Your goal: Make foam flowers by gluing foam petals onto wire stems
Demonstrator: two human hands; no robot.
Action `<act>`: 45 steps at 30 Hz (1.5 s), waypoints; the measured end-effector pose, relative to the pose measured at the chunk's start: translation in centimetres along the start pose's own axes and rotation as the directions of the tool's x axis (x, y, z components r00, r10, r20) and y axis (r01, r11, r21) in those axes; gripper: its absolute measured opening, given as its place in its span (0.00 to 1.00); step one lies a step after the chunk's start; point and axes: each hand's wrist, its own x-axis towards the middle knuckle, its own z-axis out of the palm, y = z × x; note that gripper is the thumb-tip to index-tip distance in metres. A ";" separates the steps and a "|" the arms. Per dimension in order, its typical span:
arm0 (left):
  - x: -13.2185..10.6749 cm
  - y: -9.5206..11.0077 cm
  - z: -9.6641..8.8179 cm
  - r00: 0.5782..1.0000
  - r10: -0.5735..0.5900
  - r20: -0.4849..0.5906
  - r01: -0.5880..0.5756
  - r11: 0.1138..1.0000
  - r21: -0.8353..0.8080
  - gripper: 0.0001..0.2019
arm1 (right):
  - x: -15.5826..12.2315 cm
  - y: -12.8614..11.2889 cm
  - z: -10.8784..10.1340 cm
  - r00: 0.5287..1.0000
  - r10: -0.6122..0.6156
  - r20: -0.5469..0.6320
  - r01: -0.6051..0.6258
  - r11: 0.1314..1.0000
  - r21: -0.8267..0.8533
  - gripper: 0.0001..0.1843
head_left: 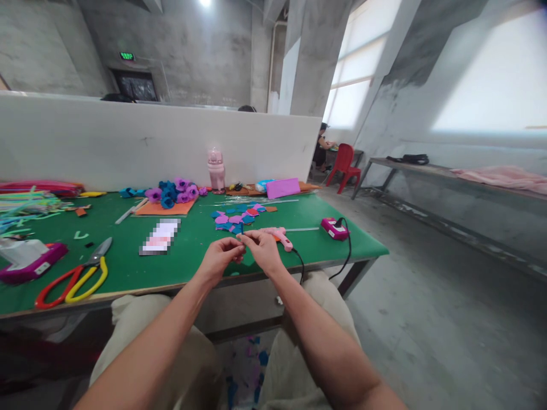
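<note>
My left hand [221, 259] and my right hand [264, 249] meet fingertip to fingertip above the table's front edge. Both are closed in a pinch. Whatever lies between the fingers is too small and covered to name; a bit of dark blue shows just above them. Right behind the hands is a spread of cut blue and purple pieces [234, 218]. A pink glue gun [282, 238] lies beside my right hand, a clear stick pointing out from its back and its black cord hanging off the table.
Left on the green table [205, 242] are large scissors [83, 273] and colourful strips [29, 205]. Blue and purple paper flowers [173, 192] lie behind, near a pink bottle [216, 171]. A magenta power socket [334, 228] sits at right. A white partition [149, 142] bounds the back.
</note>
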 end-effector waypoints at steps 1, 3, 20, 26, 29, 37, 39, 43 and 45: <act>0.0 0.0 0.0 1.000 0.005 -0.010 -0.005 1.000 -0.001 0.11 | 0.1 0.1 0.0 1.000 0.008 0.022 -0.008 1.000 0.023 0.11; 0.1 -0.1 -0.1 1.000 0.005 -0.023 -0.005 1.000 0.002 0.12 | 0.2 0.2 -0.2 0.998 0.038 0.059 -0.043 0.996 0.078 0.14; 0.0 0.1 0.2 0.997 0.077 -0.014 -0.075 0.991 0.114 0.09 | -0.2 -0.1 -0.3 0.996 -0.029 -0.088 0.024 0.998 -0.059 0.08; -0.1 0.5 0.2 0.982 0.174 -0.071 -0.166 0.980 0.110 0.10 | -0.8 -1.5 -0.1 0.980 -0.176 -0.091 0.165 0.980 -0.110 0.05; -0.1 0.6 0.0 0.975 0.204 -0.085 -0.189 0.969 0.157 0.08 | -0.9 -1.5 0.0 0.979 -0.185 -0.088 0.176 0.979 -0.102 0.06; 0.0 0.2 -0.2 0.965 0.233 -0.122 -0.205 0.957 0.204 0.10 | -0.7 -1.0 0.1 0.991 -0.122 -0.061 0.119 0.991 -0.057 0.08; 0.0 0.2 -0.1 0.967 0.229 -0.114 -0.203 0.958 0.204 0.09 | -0.7 -1.0 0.1 0.989 -0.130 -0.072 0.125 0.989 -0.078 0.07; 0.0 0.1 0.0 0.975 0.198 -0.095 -0.178 0.966 0.189 0.09 | -0.7 -0.9 0.0 0.987 -0.131 -0.090 0.121 0.987 -0.108 0.04; 0.0 0.1 0.0 0.977 0.194 -0.085 -0.175 0.966 0.193 0.09 | -0.7 -0.9 0.0 0.987 -0.131 -0.094 0.119 0.985 -0.123 0.04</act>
